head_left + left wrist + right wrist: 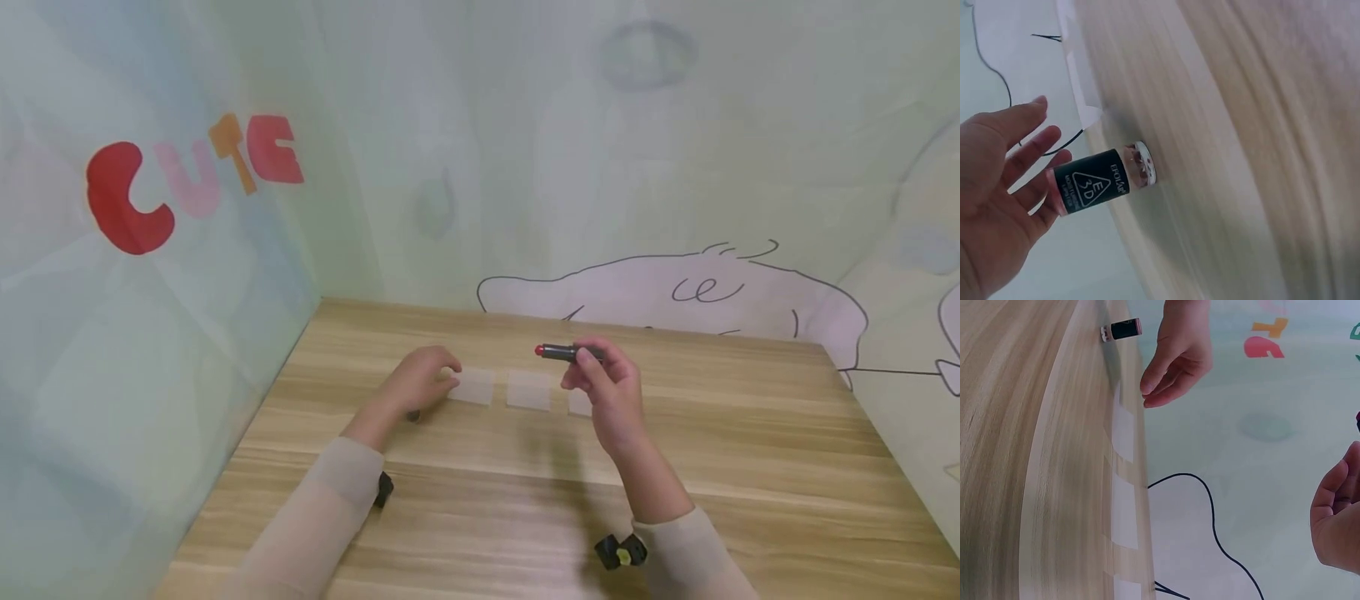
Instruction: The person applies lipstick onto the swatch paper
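My right hand [617, 396] pinches a lipstick [557, 352] with a dark tube, its red tip pointing left, held above the tabletop. In the right wrist view only a sliver of that lipstick [1358, 422] shows at the edge. My left hand [423, 379] hovers by the leftmost white paper [472, 387], fingers loosely bent and holding nothing. Close to it stands a small black cylindrical container [1091, 182], upright, with "moisturizing lipstick" lettering and a clear lower end. The head view shows just a dark bit of this container [413, 415] beneath the left wrist.
Another two white papers lie in a row with the first: one in the middle [528, 392], one partly behind the right hand [580, 402]. Printed cloth walls [420, 150] rise at the left and back edges of the wood-grain table [480, 517].
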Tool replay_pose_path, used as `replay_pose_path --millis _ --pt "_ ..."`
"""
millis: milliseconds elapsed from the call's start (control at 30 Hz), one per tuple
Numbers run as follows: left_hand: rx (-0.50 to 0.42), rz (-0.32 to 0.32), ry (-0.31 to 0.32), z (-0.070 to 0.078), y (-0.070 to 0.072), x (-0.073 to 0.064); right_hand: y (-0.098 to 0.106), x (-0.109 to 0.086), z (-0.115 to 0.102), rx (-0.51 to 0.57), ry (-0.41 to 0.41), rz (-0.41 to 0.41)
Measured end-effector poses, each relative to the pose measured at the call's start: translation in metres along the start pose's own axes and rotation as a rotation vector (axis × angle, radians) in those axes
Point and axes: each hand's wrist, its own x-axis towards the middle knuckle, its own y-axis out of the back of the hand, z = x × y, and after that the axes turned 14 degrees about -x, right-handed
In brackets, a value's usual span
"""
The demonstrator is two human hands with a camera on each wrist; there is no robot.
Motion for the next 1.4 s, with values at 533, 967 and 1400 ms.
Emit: replay_pose_path --millis 533,967,1400 --pt "0.167 -0.129 0.136 0.004 -0.009 0.000 -0.004 -0.001 0.004 -0.024 -0.032 0.001" --pt "0.178 -0.112 0.120 0.005 -0.015 -0.003 -0.013 0.009 0.013 -0.242 -0.057 -0.017" --pt "0.164 -0.093 0.124 0.012 -0.020 -0.004 -0.028 0.028 0.044 -0.553 -0.111 -0.148"
